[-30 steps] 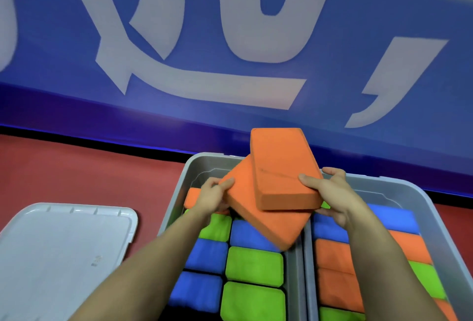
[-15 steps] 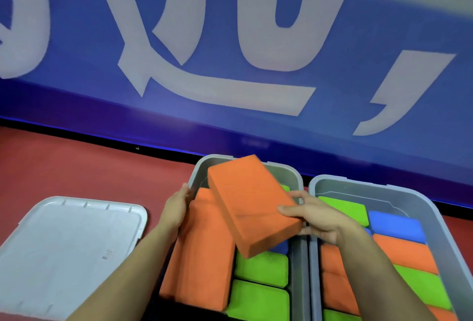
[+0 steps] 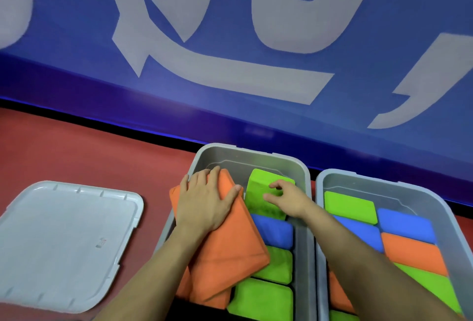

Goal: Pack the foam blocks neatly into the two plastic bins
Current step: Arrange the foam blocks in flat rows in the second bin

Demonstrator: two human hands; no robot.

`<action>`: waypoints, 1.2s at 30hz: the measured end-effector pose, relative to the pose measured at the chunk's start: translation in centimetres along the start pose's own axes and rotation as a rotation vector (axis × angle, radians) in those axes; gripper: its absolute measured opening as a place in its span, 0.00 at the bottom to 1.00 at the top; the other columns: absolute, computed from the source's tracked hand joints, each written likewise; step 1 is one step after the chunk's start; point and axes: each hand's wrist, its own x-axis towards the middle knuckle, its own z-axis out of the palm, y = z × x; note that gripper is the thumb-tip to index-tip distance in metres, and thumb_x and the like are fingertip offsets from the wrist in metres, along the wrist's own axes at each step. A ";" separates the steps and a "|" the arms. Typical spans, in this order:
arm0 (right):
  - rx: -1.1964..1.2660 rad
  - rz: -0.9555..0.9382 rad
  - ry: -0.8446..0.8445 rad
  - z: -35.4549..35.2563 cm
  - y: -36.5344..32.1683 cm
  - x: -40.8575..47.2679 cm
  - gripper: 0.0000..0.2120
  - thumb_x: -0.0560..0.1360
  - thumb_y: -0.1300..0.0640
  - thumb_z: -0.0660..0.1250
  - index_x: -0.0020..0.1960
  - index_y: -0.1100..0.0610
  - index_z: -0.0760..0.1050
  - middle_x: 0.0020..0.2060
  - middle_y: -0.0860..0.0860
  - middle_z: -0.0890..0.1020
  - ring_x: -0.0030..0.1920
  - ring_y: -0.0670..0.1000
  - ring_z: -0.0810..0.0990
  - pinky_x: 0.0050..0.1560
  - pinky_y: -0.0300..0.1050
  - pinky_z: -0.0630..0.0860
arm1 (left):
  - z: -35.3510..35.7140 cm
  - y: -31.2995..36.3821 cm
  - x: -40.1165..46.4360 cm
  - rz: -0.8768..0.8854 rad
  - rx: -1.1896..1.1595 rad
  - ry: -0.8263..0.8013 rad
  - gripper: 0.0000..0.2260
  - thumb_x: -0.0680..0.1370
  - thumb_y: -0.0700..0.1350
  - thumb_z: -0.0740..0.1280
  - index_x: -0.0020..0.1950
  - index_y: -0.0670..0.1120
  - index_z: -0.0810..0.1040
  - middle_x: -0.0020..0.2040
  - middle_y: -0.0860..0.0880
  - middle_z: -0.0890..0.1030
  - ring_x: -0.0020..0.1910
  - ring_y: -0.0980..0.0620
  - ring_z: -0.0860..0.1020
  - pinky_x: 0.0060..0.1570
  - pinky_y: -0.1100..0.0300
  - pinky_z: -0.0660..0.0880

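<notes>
The left hand [image 3: 204,203] lies flat, fingers spread and straight, on top of an orange foam block [image 3: 230,249] that rests slantwise across the left side of the left bin [image 3: 252,153], its upper corner under the fingertips near the bin's far wall and its long axis running toward the person, skewed against the bin's walls. A second orange block [image 3: 183,285] seems to lie beneath it along the same side, though the forearm hides most of it. Just to the right, the right hand [image 3: 284,199] reaches over the tilted green block [image 3: 266,192] at the far end of the same bin, fingers loosely curled and touching its upper face; whether they pinch it or only rest on it cannot be told. That green block stands propped at an angle, its long axis roughly along the bin's length, while a blue block [image 3: 275,231] and two more green ones lie flat in a row nearer the person. The right bin [image 3: 363,177], touching the left one, already holds green, blue and orange blocks packed in rows. A grey lid [image 3: 64,238] lies well apart to the left on the red surface [image 3: 89,156]. Judged from this, the coming move turns on the skew: the orange block needs turning square to the wall under the nearer left hand, and the green one laying down flat.
</notes>
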 end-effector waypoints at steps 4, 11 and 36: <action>-0.299 -0.038 -0.040 0.9 0.9 4.8 0.36 0.77 0.39 0.69 0.79 0.50 0.62 0.76 0.55 0.65 0.75 0.59 0.66 0.75 0.50 0.62 | 0.1 0.1 0.2 0.013 0.043 0.008 0.34 0.77 0.73 0.46 0.73 0.54 0.68 0.65 0.51 0.76 0.65 0.48 0.73 0.66 0.49 0.64; -0.479 -0.041 -0.013 2.6 3.6 8.8 0.36 0.77 0.31 0.61 0.79 0.47 0.59 0.81 0.54 0.54 0.80 0.56 0.54 0.79 0.58 0.50 | 0.4 0.3 0.5 0.013 0.091 0.032 0.34 0.77 0.73 0.44 0.72 0.53 0.69 0.61 0.50 0.77 0.62 0.46 0.74 0.62 0.49 0.66; -0.176 0.067 -0.081 4.4 2.5 2.9 0.14 0.79 0.35 0.59 0.56 0.42 0.74 0.82 0.51 0.53 0.81 0.60 0.49 0.78 0.61 0.39 | -0.3 0.8 -0.1 -0.047 -0.005 -0.022 0.33 0.77 0.73 0.47 0.74 0.56 0.66 0.65 0.53 0.76 0.68 0.50 0.71 0.74 0.41 0.56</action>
